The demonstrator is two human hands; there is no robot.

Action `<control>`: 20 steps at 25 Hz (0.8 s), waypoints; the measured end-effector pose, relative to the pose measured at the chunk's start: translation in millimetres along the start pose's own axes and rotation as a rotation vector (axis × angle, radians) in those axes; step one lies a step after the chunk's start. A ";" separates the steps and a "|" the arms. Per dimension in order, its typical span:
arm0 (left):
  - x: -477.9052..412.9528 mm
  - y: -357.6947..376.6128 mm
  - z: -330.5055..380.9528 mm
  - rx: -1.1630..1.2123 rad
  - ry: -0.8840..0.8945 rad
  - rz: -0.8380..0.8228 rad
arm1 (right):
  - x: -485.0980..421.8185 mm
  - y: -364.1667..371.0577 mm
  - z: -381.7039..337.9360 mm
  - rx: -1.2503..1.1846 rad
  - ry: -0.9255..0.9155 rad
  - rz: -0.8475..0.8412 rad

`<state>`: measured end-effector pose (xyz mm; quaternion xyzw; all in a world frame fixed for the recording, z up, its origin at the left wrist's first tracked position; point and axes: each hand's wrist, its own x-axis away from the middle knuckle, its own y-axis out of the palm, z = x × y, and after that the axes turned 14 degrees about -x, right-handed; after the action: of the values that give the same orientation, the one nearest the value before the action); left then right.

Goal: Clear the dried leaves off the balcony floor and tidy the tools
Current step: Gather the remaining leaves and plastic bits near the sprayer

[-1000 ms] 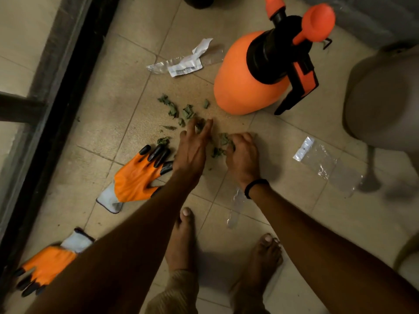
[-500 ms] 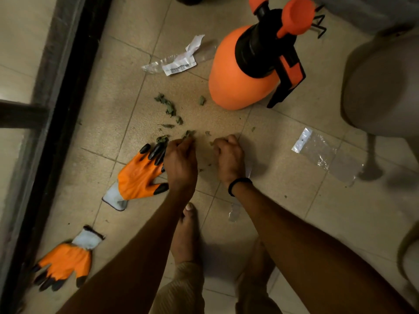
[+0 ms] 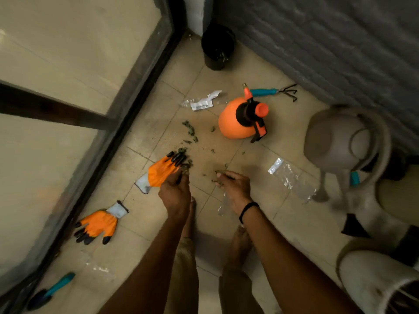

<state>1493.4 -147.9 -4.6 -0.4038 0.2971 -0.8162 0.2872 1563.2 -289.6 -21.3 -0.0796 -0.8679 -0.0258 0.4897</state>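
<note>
At the near left of the balcony floor [image 3: 288, 225], a trowel [image 3: 51, 291] with a teal handle lies beside the dark door frame [image 3: 127, 114]. A little farther, one orange glove [image 3: 97, 224] lies flat on the tiles. The second orange glove [image 3: 159, 172] is just left of my left grip [image 3: 175, 193], whose fingers are curled around a small bunch of dried leaves [image 3: 187, 164]. More of them are scattered farther away, toward a white wrapper [image 3: 203, 103]. My right grip [image 3: 234, 189], with a black band at the wrist, is also curled and pinches some leaf crumbs. Farther right the orange sprayer [image 3: 233, 121] stands upright, and a hand rake [image 3: 272, 92] lies behind it, near the grey wall. A clear plastic bag [image 3: 291, 179] lies to the right of my right grip. A beige watering can [image 3: 333, 141] stands at the far right.
</note>
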 end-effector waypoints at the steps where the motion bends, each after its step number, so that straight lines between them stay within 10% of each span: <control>1: 15.6 -23.2 13.0 0.044 -0.059 -0.007 | 27.6 4.0 -15.3 -0.050 0.024 -0.027; 20: 484.1 -416.4 119.8 1.479 -0.504 0.447 | 557.3 -62.4 -148.6 0.085 0.213 -0.598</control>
<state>1251.2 -247.1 590.0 -0.2125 -0.3191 -0.6093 0.6941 1395.8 -306.5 533.9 0.2028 -0.7969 -0.1407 0.5513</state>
